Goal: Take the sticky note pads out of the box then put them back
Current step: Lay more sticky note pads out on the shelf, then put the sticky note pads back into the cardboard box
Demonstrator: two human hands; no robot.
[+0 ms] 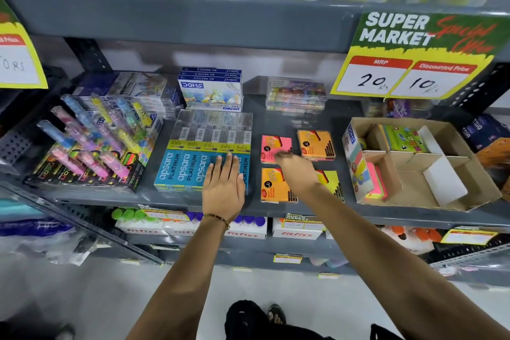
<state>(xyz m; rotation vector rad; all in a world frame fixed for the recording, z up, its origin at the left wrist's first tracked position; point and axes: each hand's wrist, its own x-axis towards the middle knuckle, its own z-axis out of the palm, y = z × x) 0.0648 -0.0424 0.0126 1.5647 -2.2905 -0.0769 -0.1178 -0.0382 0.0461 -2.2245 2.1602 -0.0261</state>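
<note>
Four sticky note pads lie on the shelf [276, 116] beside the cardboard box [469, 196]. The right hand [296, 171], its grip blurred beyond telling, reaches the pink pad [276, 146], likely to return it; the left hand [225, 188] rests flat, fingers spread, on pencil boxes [187, 168].

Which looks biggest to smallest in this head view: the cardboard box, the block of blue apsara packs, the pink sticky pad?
1. Cardboard box
2. Block of blue apsara packs, somewhat smaller
3. Pink sticky pad, clearly smallest

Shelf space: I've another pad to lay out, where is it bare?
Bare shelf lies behind the pink pad and orange pad, before the clear case. The cardboard box has empty front compartments. Left of the pencil boxes it is crowded.
</note>
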